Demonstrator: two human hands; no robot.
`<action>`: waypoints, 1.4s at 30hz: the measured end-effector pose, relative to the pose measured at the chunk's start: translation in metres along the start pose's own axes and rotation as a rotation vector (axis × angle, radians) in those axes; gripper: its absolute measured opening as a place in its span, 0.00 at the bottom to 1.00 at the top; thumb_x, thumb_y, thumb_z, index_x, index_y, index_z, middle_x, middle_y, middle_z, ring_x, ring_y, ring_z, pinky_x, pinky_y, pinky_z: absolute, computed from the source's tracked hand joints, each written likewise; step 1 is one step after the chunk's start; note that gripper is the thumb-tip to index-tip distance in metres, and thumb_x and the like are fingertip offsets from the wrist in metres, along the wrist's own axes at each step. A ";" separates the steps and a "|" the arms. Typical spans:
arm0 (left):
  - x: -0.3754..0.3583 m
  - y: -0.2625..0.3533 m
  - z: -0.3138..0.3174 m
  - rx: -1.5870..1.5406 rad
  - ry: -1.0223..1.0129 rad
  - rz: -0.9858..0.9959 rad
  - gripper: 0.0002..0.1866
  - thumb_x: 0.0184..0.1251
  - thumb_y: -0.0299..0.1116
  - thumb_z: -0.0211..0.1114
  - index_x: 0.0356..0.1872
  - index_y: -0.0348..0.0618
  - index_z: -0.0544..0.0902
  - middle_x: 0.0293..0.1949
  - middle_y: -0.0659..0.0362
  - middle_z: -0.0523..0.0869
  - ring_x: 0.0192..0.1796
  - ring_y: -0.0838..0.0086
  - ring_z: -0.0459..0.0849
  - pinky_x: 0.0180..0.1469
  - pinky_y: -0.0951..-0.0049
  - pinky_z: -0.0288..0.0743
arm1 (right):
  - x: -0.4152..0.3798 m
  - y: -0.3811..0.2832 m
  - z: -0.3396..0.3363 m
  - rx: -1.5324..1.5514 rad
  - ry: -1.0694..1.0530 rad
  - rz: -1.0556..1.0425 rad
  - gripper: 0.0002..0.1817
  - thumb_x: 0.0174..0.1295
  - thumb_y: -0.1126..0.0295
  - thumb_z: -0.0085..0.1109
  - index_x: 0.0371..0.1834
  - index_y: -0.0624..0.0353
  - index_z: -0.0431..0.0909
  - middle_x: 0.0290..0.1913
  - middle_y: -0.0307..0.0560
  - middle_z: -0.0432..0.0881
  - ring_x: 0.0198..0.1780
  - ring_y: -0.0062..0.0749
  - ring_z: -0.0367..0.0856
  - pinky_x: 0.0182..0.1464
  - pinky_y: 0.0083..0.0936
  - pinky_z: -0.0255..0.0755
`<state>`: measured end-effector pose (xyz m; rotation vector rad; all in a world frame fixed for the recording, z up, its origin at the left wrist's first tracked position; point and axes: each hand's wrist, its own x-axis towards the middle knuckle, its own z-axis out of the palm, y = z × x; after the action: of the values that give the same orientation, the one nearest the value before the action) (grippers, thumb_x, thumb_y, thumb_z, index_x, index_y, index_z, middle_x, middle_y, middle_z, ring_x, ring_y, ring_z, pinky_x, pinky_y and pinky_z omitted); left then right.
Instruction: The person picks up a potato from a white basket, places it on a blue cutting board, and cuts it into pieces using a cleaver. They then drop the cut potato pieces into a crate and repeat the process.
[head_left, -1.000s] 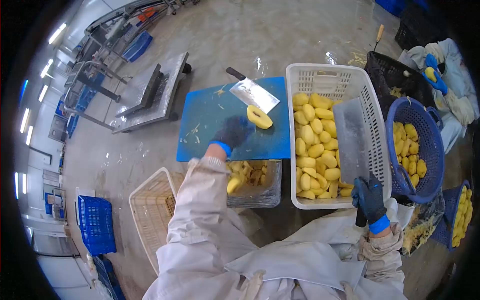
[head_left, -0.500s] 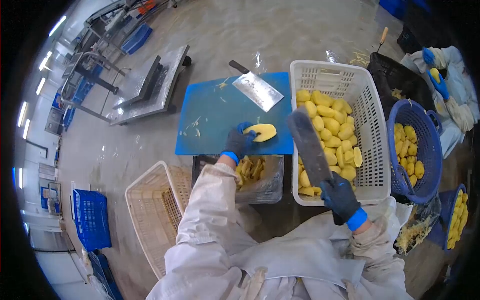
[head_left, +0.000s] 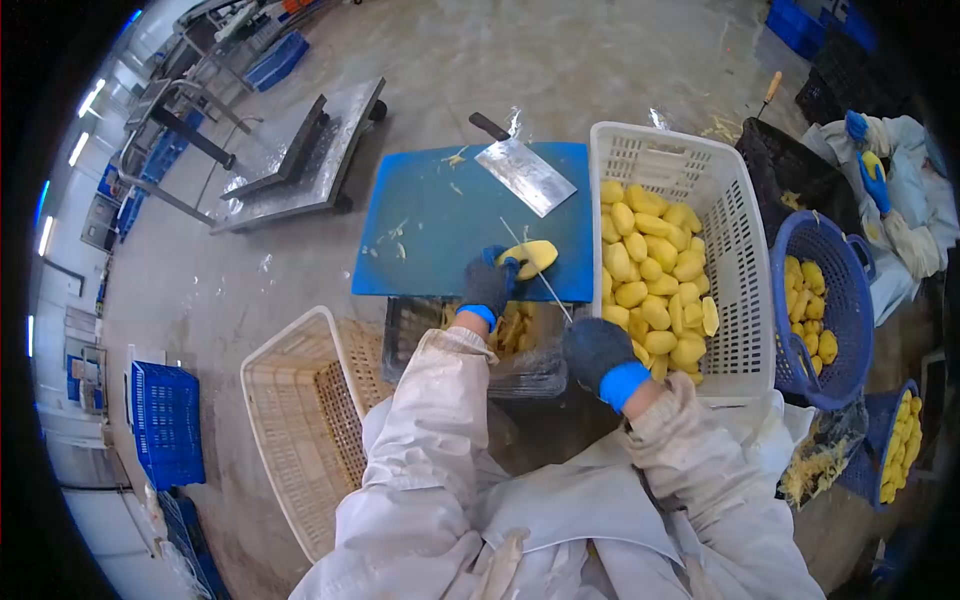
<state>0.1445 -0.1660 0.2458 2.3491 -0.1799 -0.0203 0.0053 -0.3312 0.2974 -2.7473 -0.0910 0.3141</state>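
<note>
My left hand (head_left: 490, 282), in a dark glove, is closed on a peeled yellow potato (head_left: 541, 257) at the near right edge of the blue cutting board (head_left: 455, 220). The cleaver (head_left: 553, 294) in my right hand (head_left: 596, 350) shows as a thin line, its blade seen edge-on. It crosses over the potato, close to my left fingertips. A second cleaver (head_left: 524, 175) lies flat on the far right of the board, with its dark handle over the far edge. Small potato scraps (head_left: 397, 232) stick to the board's left part.
Right of the board stands a white crate (head_left: 742, 240) of peeled potatoes. A dark crate (head_left: 400, 345) holding cut pieces sits below the board, beside a cream crate (head_left: 290, 400). Farther right are a purple basket (head_left: 845, 300) of potatoes and a co-worker's gloved hand (head_left: 875, 185).
My right hand has swung the cleaver left from over the white crate to the potato, turning its blade edge-on. My left hand and the potato have shifted slightly, and the potato is now tilted.
</note>
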 end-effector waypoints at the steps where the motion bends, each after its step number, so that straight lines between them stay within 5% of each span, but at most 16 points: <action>1: 0.001 0.003 -0.001 -0.009 -0.009 -0.020 0.19 0.56 0.38 0.65 0.45 0.36 0.78 0.39 0.46 0.83 0.42 0.57 0.82 0.46 0.63 0.74 | 0.011 0.004 0.004 -0.001 0.005 0.002 0.13 0.56 0.65 0.48 0.37 0.63 0.76 0.31 0.60 0.81 0.35 0.52 0.81 0.38 0.44 0.73; 4: -0.005 -0.004 -0.002 -0.067 -0.041 -0.006 0.19 0.57 0.38 0.64 0.46 0.36 0.77 0.39 0.47 0.83 0.42 0.60 0.82 0.47 0.65 0.74 | 0.035 0.006 -0.002 0.118 0.114 0.013 0.12 0.58 0.64 0.47 0.33 0.62 0.74 0.26 0.57 0.79 0.29 0.45 0.81 0.31 0.39 0.73; 7: -0.010 -0.020 -0.007 -0.142 0.004 0.115 0.18 0.59 0.35 0.62 0.47 0.36 0.76 0.41 0.51 0.82 0.44 0.65 0.81 0.46 0.66 0.75 | 0.030 0.017 -0.026 0.476 -0.038 0.178 0.16 0.56 0.62 0.47 0.38 0.64 0.76 0.34 0.62 0.80 0.38 0.55 0.80 0.41 0.45 0.72; 9: -0.013 -0.032 -0.014 -0.362 -0.132 0.047 0.16 0.64 0.33 0.59 0.49 0.36 0.74 0.45 0.54 0.80 0.46 0.70 0.79 0.48 0.70 0.75 | 0.000 0.037 -0.023 0.655 0.186 -0.067 0.15 0.58 0.61 0.49 0.37 0.63 0.75 0.26 0.56 0.80 0.28 0.45 0.81 0.32 0.39 0.74; 13: -0.033 -0.009 -0.057 -0.929 -0.381 -0.185 0.16 0.68 0.31 0.54 0.54 0.35 0.71 0.48 0.56 0.77 0.47 0.74 0.77 0.50 0.77 0.75 | -0.073 0.055 -0.081 1.132 0.050 0.260 0.10 0.60 0.65 0.54 0.39 0.58 0.73 0.21 0.35 0.69 0.17 0.15 0.65 0.16 0.14 0.62; 16: -0.034 -0.004 -0.074 -0.972 -0.433 -0.126 0.16 0.68 0.31 0.53 0.54 0.35 0.71 0.47 0.56 0.77 0.47 0.74 0.77 0.50 0.75 0.76 | -0.107 0.092 -0.082 1.168 0.138 0.359 0.08 0.61 0.68 0.52 0.40 0.58 0.72 0.23 0.36 0.70 0.16 0.17 0.65 0.15 0.15 0.62; 19: -0.030 -0.009 -0.093 -0.570 -0.619 -0.032 0.16 0.67 0.30 0.55 0.54 0.36 0.71 0.47 0.55 0.78 0.47 0.74 0.77 0.51 0.74 0.76 | -0.131 0.118 -0.082 1.145 0.175 0.483 0.06 0.60 0.71 0.52 0.40 0.58 0.72 0.22 0.36 0.69 0.15 0.17 0.66 0.14 0.16 0.62; 21: -0.021 -0.017 -0.106 0.145 -0.908 0.329 0.19 0.64 0.30 0.60 0.55 0.36 0.71 0.47 0.53 0.79 0.47 0.73 0.77 0.50 0.72 0.76 | -0.139 0.127 -0.080 1.207 0.240 0.546 0.06 0.60 0.72 0.52 0.40 0.58 0.72 0.22 0.37 0.69 0.16 0.17 0.67 0.13 0.17 0.62; 23: -0.009 -0.025 -0.098 0.174 -0.961 0.226 0.23 0.59 0.33 0.64 0.55 0.37 0.72 0.48 0.52 0.79 0.49 0.70 0.77 0.52 0.71 0.73 | -0.138 0.135 -0.078 1.154 0.258 0.533 0.07 0.60 0.71 0.52 0.40 0.58 0.71 0.20 0.37 0.69 0.15 0.19 0.67 0.13 0.17 0.62; 25: 0.001 0.022 -0.080 0.121 -0.427 0.252 0.27 0.55 0.38 0.68 0.53 0.37 0.73 0.47 0.51 0.79 0.51 0.65 0.77 0.56 0.67 0.69 | -0.139 0.142 -0.078 1.186 0.297 0.568 0.07 0.60 0.70 0.53 0.39 0.58 0.71 0.19 0.37 0.69 0.15 0.19 0.67 0.13 0.17 0.62; 26: 0.008 0.028 -0.058 0.106 -0.469 0.266 0.27 0.55 0.38 0.68 0.53 0.37 0.73 0.47 0.51 0.79 0.51 0.65 0.77 0.56 0.67 0.69 | -0.142 0.142 -0.082 1.182 0.314 0.614 0.07 0.60 0.70 0.53 0.39 0.58 0.71 0.19 0.37 0.69 0.15 0.19 0.67 0.13 0.17 0.62; 29: 0.029 0.044 -0.005 0.175 -0.079 0.580 0.24 0.53 0.39 0.69 0.50 0.38 0.75 0.46 0.48 0.80 0.52 0.59 0.77 0.59 0.63 0.66 | -0.144 0.142 -0.092 1.239 0.369 0.570 0.07 0.61 0.68 0.53 0.38 0.59 0.71 0.18 0.38 0.69 0.15 0.19 0.67 0.13 0.17 0.62; 31: 0.027 0.057 0.034 0.411 -0.234 0.458 0.20 0.54 0.40 0.64 0.49 0.48 0.76 0.50 0.49 0.77 0.53 0.50 0.74 0.60 0.56 0.62 | -0.151 0.148 -0.095 1.225 0.450 0.574 0.08 0.61 0.67 0.53 0.38 0.59 0.71 0.18 0.39 0.70 0.15 0.19 0.68 0.14 0.17 0.63; 34: -0.010 0.102 0.075 -0.005 -0.472 0.415 0.18 0.52 0.34 0.63 0.46 0.45 0.77 0.47 0.48 0.78 0.51 0.51 0.75 0.55 0.59 0.68 | -0.167 0.151 -0.110 1.204 0.486 0.639 0.09 0.61 0.67 0.54 0.40 0.59 0.71 0.20 0.39 0.71 0.17 0.19 0.68 0.15 0.16 0.63; 39: -0.057 0.139 0.144 0.226 -1.258 0.782 0.21 0.56 0.42 0.63 0.47 0.40 0.77 0.48 0.48 0.78 0.50 0.56 0.77 0.52 0.61 0.70 | -0.195 0.175 -0.126 1.131 0.379 0.771 0.09 0.60 0.68 0.55 0.40 0.59 0.71 0.21 0.38 0.71 0.19 0.18 0.69 0.17 0.15 0.63; 42: -0.048 0.137 0.203 0.534 -1.197 0.742 0.25 0.57 0.43 0.62 0.52 0.40 0.75 0.49 0.47 0.77 0.49 0.57 0.77 0.49 0.61 0.72 | -0.206 0.188 -0.125 1.181 0.341 0.811 0.09 0.60 0.69 0.54 0.40 0.59 0.71 0.23 0.37 0.71 0.20 0.17 0.69 0.17 0.14 0.63</action>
<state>0.0657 -0.3980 0.1973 2.2851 -1.7735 -1.1180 -0.1620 -0.5716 0.3832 -1.4945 0.9761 0.0396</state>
